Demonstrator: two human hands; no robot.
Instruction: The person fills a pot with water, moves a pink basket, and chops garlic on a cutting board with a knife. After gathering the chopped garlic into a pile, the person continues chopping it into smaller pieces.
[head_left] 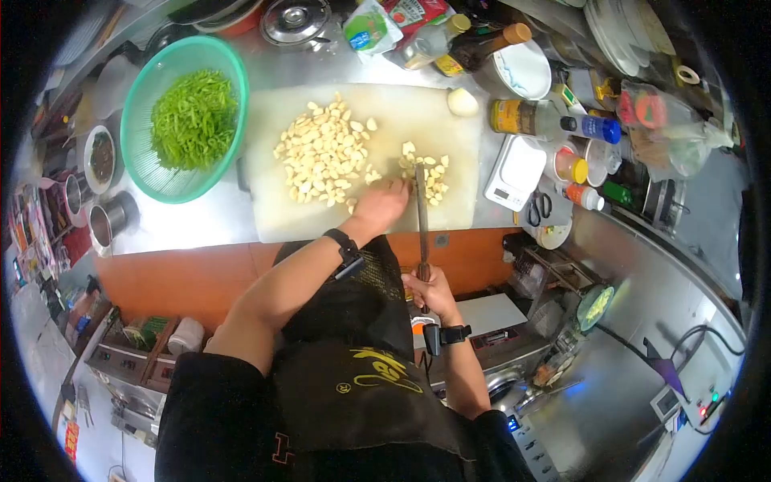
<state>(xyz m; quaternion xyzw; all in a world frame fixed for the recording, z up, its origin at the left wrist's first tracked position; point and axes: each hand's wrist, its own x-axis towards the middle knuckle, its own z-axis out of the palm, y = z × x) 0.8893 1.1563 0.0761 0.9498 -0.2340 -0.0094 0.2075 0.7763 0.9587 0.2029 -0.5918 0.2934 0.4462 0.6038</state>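
Note:
My right hand [434,291] is wrapped round the handle of a knife [422,217], whose blade points away from me, seen nearly edge-on over the cutting board [273,217]. Just left of the blade, my left hand [384,205] rests on the board with its fingers curled together; whatever they hold is hidden. A large heap of peeled garlic cloves [321,153] lies beyond and left of that hand. On the blade's right side is a smaller group of garlic pieces [435,178], some touching the knife. A pale round bulb [463,102] sits at the board's far right.
Left of the board stands a green colander [128,149] of chopped green vegetable [193,120]. To the right are a white kitchen scale [516,170], black-handled scissors [539,209] and several jars and bottles. A lidded pot [295,20], sauce packets and a dark bottle [482,50] line the back.

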